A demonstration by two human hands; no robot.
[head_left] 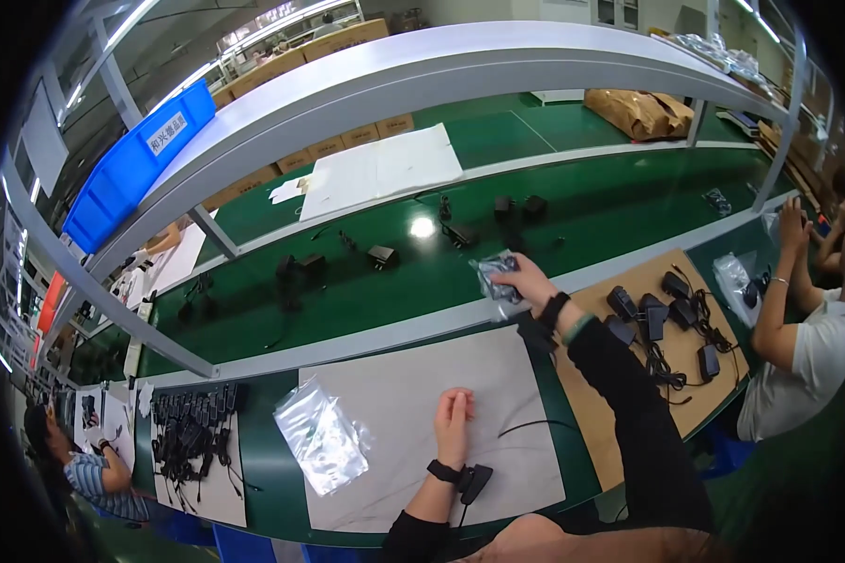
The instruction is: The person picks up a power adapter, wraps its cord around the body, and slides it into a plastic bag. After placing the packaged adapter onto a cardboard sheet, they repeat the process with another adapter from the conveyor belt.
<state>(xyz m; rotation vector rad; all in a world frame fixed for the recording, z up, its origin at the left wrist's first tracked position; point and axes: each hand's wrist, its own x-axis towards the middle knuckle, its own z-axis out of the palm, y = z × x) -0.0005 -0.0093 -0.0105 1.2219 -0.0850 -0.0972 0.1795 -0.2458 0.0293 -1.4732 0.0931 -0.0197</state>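
Clear plastic bag [491,280], with dark contents, is held in the curled fingers of the right hand [530,280] over the green belt [366,310]; contact with the surface cannot be confirmed. Judged light, its film soft and slippery and the contents stiff, it is best gripped across the solid middle rather than by a loose edge. Left hand [453,418] is narrow, fingers together over the mat [498,375], anything gripped not determinable, a black adapter [476,482] beside its wrist.
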